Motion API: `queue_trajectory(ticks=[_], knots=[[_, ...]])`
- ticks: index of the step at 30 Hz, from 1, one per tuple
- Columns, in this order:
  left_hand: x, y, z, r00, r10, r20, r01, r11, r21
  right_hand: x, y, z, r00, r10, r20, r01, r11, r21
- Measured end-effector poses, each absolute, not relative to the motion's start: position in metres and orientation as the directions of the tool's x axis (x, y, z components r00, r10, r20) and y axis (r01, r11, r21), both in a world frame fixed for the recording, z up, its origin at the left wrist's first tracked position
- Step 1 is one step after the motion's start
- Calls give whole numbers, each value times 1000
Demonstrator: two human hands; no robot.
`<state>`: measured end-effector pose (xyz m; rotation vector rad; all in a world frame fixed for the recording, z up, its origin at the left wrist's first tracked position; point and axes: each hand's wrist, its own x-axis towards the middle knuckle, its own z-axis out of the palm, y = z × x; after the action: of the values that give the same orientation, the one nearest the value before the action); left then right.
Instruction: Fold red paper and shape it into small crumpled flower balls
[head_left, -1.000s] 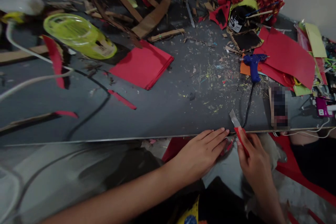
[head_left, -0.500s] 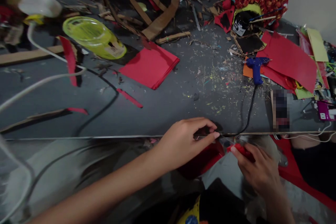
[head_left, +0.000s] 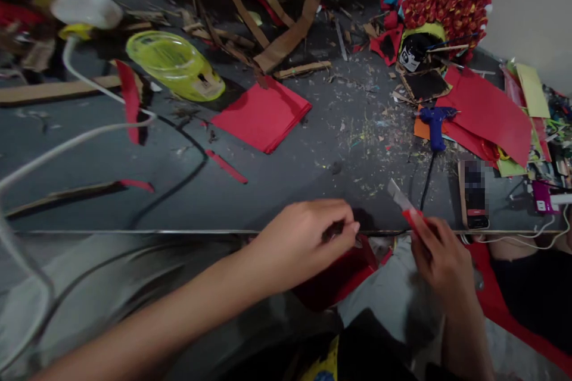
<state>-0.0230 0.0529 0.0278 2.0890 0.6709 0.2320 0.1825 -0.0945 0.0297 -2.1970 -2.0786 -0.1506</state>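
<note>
Fingers of the right hand (head_left: 447, 262) are closed around the red handle of a utility knife (head_left: 419, 224). The blade is exposed; it projects forward and to the left of those fingers, over the dark table (head_left: 277, 202). Contact between blade and tabletop cannot be confirmed.

Fingers of the left hand (head_left: 308, 244) are curled toward the thumb at the near edge of the table, to the left of the knife and apart from it. Whether they grip anything cannot be determined. A dark red panel (head_left: 335, 286) lies directly below them, under the edge; its attachment to the hand is not verifiable.

Change noted: half a second ago the knife was below the table edge, close to the left fingertips, with the blade hard to make out. It is now raised above the edge, and the gap between the two hands is wider. Implication, as judged: the blade is clear of the left fingers, and cutting contact appears to be interrupted.

Adjacent items: a black cable (head_left: 429, 181) passes just beyond the right fingers, leading to a blue glue gun (head_left: 435, 125) farther forward. A phone (head_left: 476, 199) lies to their right. Stacked red sheets (head_left: 261, 116) lie forward and left of the left fingers.
</note>
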Motion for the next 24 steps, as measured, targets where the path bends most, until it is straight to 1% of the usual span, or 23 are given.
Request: queue_trajectory(ticks=[3,4,5,8,11,16,20,24], knots=[[-21,45,26,951,252,-182,294,-540,789,178,-64,32,188,981,56,980,-184,-71],[-21,42,24,963,183,-197,267,-563,782,176,-55,31,216,976,21,974,-213,-80],[-20,40,21,968,146,-202,250,-580,776,175,-48,30,220,975,7,971,-219,-95],[-19,35,15,971,157,-180,239,-614,752,172,-39,24,225,974,13,969,-222,-108],[-18,34,13,967,171,-187,253,-625,738,169,-41,19,258,966,4,963,-256,-89],[-17,35,14,964,166,-209,267,-616,741,166,-45,17,294,956,-7,954,-294,-54],[-17,34,14,962,158,-224,274,-605,747,166,-44,15,288,958,5,956,-287,-64],[-16,33,12,965,165,-205,263,-622,737,165,-42,16,293,956,-15,954,-293,-68]])
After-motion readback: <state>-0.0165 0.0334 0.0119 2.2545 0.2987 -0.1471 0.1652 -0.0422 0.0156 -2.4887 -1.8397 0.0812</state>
